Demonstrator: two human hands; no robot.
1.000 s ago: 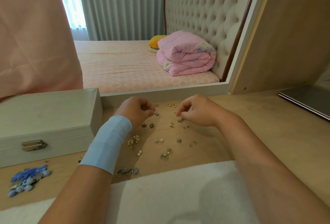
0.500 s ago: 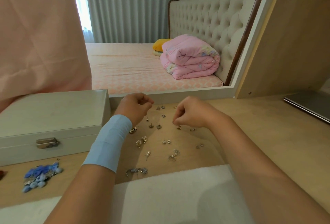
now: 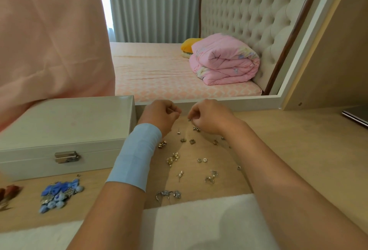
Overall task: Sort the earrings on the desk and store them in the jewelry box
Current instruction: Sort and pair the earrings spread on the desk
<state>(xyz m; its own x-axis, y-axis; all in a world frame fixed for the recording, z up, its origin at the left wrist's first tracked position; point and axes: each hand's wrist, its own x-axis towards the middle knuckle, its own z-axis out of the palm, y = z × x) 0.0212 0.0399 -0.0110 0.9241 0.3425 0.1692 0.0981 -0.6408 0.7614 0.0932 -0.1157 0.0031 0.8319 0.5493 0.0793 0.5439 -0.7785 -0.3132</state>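
Facing mirror (image 3: 155, 10) w/ bed (image 3: 159, 70): wood desk (image 3: 288, 150), earrings (image 3: 172, 158), jewelry box (image 3: 65, 122)

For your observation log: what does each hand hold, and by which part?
Right hand pinches a small earring; by which part is unclear. Left hand: cannot tell.

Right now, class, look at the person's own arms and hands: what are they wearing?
No sleeves cover either arm. A wide light-blue band wraps the wrist behind the left hand. The right hand and its wrist show no band, watch or ring.
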